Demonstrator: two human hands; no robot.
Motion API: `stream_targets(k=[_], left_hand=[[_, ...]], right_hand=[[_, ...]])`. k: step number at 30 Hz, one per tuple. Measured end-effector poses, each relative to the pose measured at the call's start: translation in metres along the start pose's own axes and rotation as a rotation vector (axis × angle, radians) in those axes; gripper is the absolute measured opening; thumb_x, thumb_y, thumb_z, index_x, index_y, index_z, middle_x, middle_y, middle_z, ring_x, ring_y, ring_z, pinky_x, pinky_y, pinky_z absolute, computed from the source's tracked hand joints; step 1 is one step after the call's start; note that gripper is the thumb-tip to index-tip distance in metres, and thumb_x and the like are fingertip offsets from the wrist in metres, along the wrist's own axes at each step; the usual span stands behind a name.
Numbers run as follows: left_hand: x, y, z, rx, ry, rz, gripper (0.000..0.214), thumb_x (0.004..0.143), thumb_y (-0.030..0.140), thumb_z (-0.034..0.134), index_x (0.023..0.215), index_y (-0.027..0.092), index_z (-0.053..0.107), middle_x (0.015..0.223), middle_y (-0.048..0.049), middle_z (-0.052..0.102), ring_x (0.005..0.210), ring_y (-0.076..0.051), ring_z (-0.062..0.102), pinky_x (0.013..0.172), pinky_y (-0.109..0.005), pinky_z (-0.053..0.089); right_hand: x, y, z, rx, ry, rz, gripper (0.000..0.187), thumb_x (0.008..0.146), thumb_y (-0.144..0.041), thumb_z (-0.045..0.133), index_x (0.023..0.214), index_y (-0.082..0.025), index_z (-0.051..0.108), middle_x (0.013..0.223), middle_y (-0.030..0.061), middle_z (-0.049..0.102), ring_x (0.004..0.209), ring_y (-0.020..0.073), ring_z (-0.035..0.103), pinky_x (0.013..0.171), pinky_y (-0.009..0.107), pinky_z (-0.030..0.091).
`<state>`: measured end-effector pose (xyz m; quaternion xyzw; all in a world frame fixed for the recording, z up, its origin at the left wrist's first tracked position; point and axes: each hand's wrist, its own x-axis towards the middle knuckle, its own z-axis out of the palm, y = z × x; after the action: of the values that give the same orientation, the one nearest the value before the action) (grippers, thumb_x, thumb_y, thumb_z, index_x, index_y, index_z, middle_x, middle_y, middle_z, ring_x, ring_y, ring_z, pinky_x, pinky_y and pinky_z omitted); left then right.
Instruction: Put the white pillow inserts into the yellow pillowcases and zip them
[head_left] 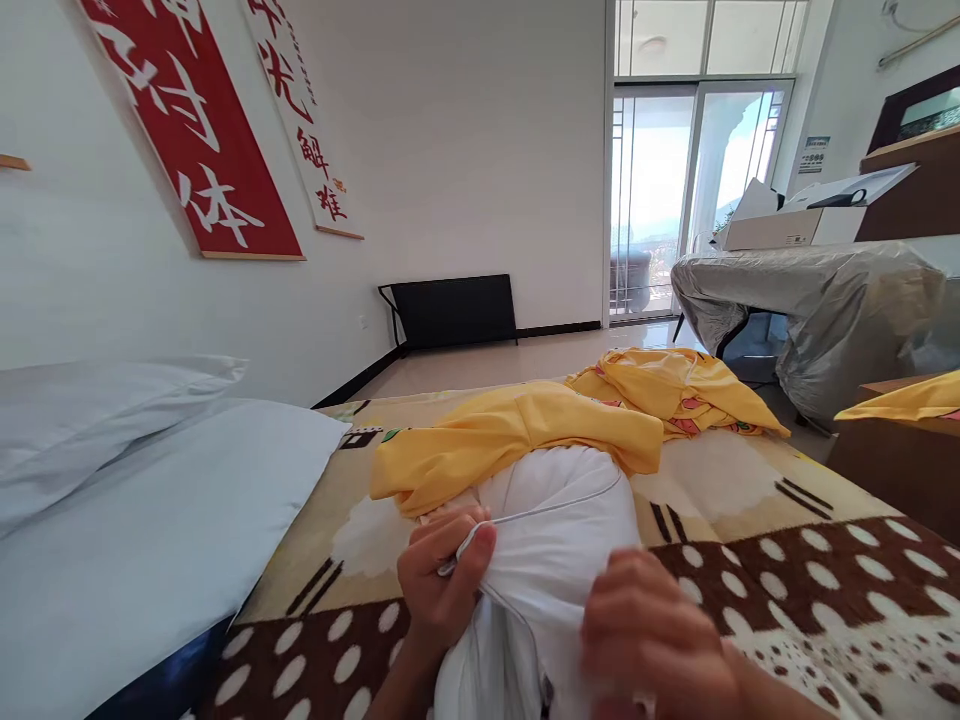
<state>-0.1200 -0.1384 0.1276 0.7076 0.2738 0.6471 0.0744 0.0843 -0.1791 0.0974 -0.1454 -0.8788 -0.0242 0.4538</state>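
In the lower middle, a white pillow (559, 500) with thin piping lies bunched and folded in front of me. My left hand (448, 565) is closed on its left side, pinching the fabric at the piping between thumb and fingers. At the pillow's right edge is my right hand (652, 630), fingers curled inward and blurred by motion; what they hold, if anything, is hidden. Yellow printed fabric (517, 430), gathered in folds, lies against the pillow's far end. How far the pillow reaches beneath or into that fabric cannot be seen.
A patterned brown-and-beige blanket (720, 490) spreads beneath. White pillows (172, 500) rest at left, and another crumpled yellow cloth (675, 385) lies farther back. At right stand a cardboard box with yellow cloth (900, 460) and a plastic-covered table (817, 290). A black folded frame (454, 310) leans against the wall.
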Motion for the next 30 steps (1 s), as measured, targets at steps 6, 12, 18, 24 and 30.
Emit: stream_targets(k=[6,12,18,24,30], left_hand=[[-0.008,0.019,0.015,-0.149,-0.172,0.176,0.032,0.081,0.008,0.043,0.058,0.018,0.024,0.051,0.004,0.023,0.047,-0.008,0.029,0.049,-0.023,0.032],[-0.023,0.031,0.048,-0.339,-0.298,0.133,0.029,0.082,0.013,0.04,0.064,0.02,0.018,0.055,0.0034,0.019,0.049,-0.009,0.026,0.051,-0.027,0.033],[-0.029,0.035,0.054,-0.368,-0.294,0.1,0.03,0.084,0.018,0.039,0.065,0.02,0.016,0.056,0.0035,0.017,0.049,-0.009,0.025,0.05,-0.029,0.029],[-0.019,0.037,0.019,-0.196,-0.144,0.202,0.026,0.08,0.008,0.041,0.061,0.018,0.026,0.054,0.0029,0.025,0.05,-0.008,0.032,0.05,-0.027,0.032],[-0.01,0.043,0.013,-0.119,-0.057,0.294,0.027,0.072,0.001,0.042,0.058,0.018,0.026,0.052,0.0037,0.026,0.048,-0.007,0.031,0.047,-0.025,0.032]], right_hand=[[0.009,0.073,0.0,0.28,0.009,0.343,0.052,0.095,-0.05,0.022,0.118,-0.019,0.056,0.118,0.0104,0.06,0.112,0.0226,0.052,0.098,0.04,0.035],[-0.001,0.068,0.048,0.288,-0.184,0.3,0.05,0.093,-0.049,0.02,0.059,-0.019,0.041,0.06,-0.0006,0.048,0.064,0.014,0.046,0.086,0.038,0.034],[-0.005,0.068,0.053,0.315,-0.05,0.401,0.041,0.093,-0.039,0.029,0.06,-0.018,0.044,0.062,-0.0001,0.048,0.067,0.0139,0.044,0.081,0.035,0.035],[0.011,0.062,-0.004,0.759,0.061,0.358,0.046,0.09,-0.052,0.037,0.102,-0.017,0.064,0.109,0.0106,0.063,0.107,0.0241,0.054,0.096,0.04,0.037],[0.022,0.036,-0.021,0.513,-0.305,0.264,0.061,0.086,-0.047,0.046,0.141,-0.021,0.037,0.142,0.0098,0.043,0.135,0.0258,0.031,0.113,0.048,0.008]])
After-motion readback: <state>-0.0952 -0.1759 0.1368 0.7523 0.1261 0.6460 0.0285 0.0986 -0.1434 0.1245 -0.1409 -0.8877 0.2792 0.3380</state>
